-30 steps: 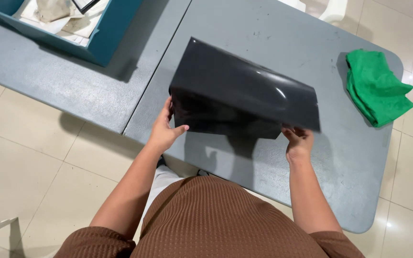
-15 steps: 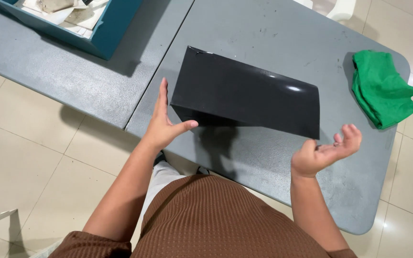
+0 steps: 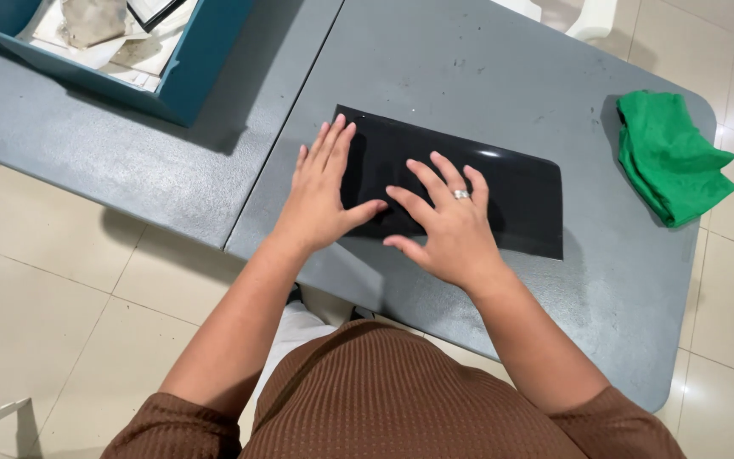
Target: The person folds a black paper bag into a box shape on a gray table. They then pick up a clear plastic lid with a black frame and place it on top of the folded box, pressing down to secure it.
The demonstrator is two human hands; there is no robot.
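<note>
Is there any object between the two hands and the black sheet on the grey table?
Nothing visible is between them. The left hand and the right hand both lie flat, directly on the black sheet. The green cloth lies apart, near the table edge.

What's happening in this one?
A person presses both palms flat on a glossy black sheet lying on a grey table. The left hand covers its left end, and the right hand rests beside it. A green cloth lies untouched at the right; a blue tray sits upper left.
</note>
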